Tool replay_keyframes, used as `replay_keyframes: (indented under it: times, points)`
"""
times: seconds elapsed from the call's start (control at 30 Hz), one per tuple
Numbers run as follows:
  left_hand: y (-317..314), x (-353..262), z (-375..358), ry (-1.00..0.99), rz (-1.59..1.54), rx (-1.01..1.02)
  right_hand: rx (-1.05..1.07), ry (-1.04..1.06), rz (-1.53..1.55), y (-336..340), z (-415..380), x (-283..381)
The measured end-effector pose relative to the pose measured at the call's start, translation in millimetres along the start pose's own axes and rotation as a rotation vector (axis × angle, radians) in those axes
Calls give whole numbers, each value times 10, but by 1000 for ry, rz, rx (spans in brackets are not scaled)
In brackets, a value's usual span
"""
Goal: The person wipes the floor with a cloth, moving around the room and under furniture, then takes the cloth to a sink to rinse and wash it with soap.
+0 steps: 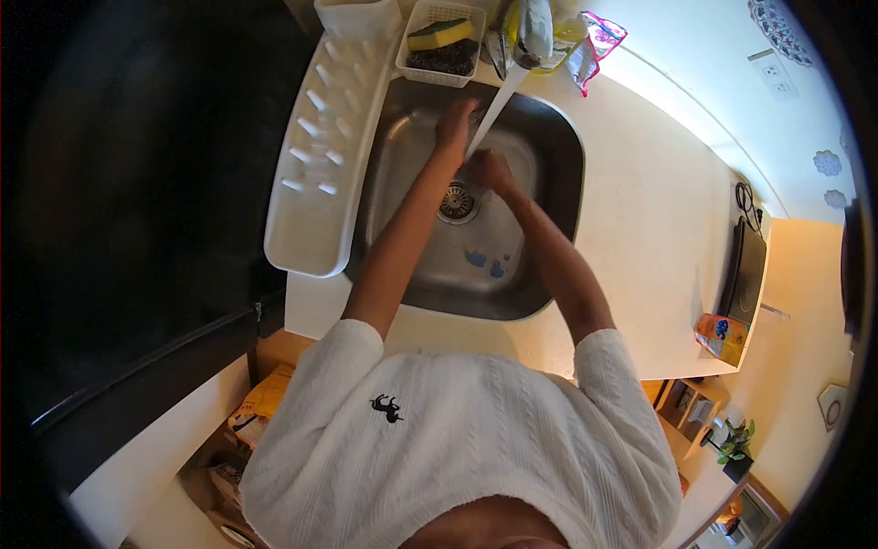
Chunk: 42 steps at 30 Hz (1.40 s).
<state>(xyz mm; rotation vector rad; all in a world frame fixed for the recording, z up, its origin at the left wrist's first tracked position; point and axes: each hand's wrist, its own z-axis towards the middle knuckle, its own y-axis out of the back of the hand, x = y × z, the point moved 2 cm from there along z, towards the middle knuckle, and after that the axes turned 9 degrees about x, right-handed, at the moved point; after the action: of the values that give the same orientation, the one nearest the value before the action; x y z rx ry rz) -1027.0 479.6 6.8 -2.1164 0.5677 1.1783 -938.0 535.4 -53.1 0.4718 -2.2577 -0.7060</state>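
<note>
Both my arms reach into a steel sink (pixel 549 183), sleeves of a white sweater pushed up to the elbows. My left hand (pixel 455 123) is held with fingers stretched out, right beside the stream of water (pixel 494 108) running from the faucet (pixel 533 32). My right hand (pixel 491 170) is curled into a loose fist just below the stream, above the round drain (pixel 457 202). Neither hand holds anything that I can see.
A white drying rack (pixel 315 183) lies along the sink's left side. A white basket (pixel 442 41) with a yellow-green sponge sits behind the sink, beside the faucet. Two small blue bits (pixel 485 263) lie on the sink floor. A black cooktop (pixel 745 274) and an orange packet (pixel 721 337) sit at the counter's right end.
</note>
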Motion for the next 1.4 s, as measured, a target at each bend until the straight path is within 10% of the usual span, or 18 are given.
replay_keyframes:
  times: [0.1, 0.17, 0.23, 0.33, 0.43, 0.5, 0.57, 0.77, 0.8, 0.9, 1.03, 1.1, 1.27, 1.33, 1.4]
  points:
    - [495, 903, 207, 267, -267, -39, 161, 336, 409, 65, 292, 44]
    - [580, 1001, 181, 308, -411, -57, 21, 610, -301, 197, -58, 362]
    - [509, 937, 136, 241, -338, -193, -121, 608, -337, 94, -47, 466]
    - [369, 852, 15, 153, -228, -387, -239, 390, 602, -430, 297, 124]
    - [347, 461, 1, 321, 540, -174, -137, 459, 1292, -439, 302, -60]
    - [86, 88, -283, -51, 1359, -338, 80, 357, 1477, -386, 372, -51]
    - [-44, -272, -386, -736, 1134, -422, 311, 240, 1643, -336, 417, -20]
    - [-96, -418, -455, -1021, 1574, -103, 131, 242, 1510, -113, 98, 256]
    - [-62, -270, -429, -942, 1517, -80, 110, 263, 1492, -146, 94, 236]
    - [-58, -169, -307, -936, 1313, -116, -306, 668, 33, -200, 192, -167]
    - [-189, -365, -391, -1137, 1132, -26, 31, 287, 1323, -419, 149, -281]
    - [-222, -454, -270, -1119, 1247, 35, -68, 6, 1306, -240, 110, -131]
    - [-125, -218, -310, -800, 1468, 103, -247, 494, 270, -395, 338, -528]
    - [83, 152, -426, -924, 1292, -43, -178, 476, 448, -131, 8, -257]
    - [375, 789, -204, -439, 28, 144, -36, 229, 1200, -126, -189, -37]
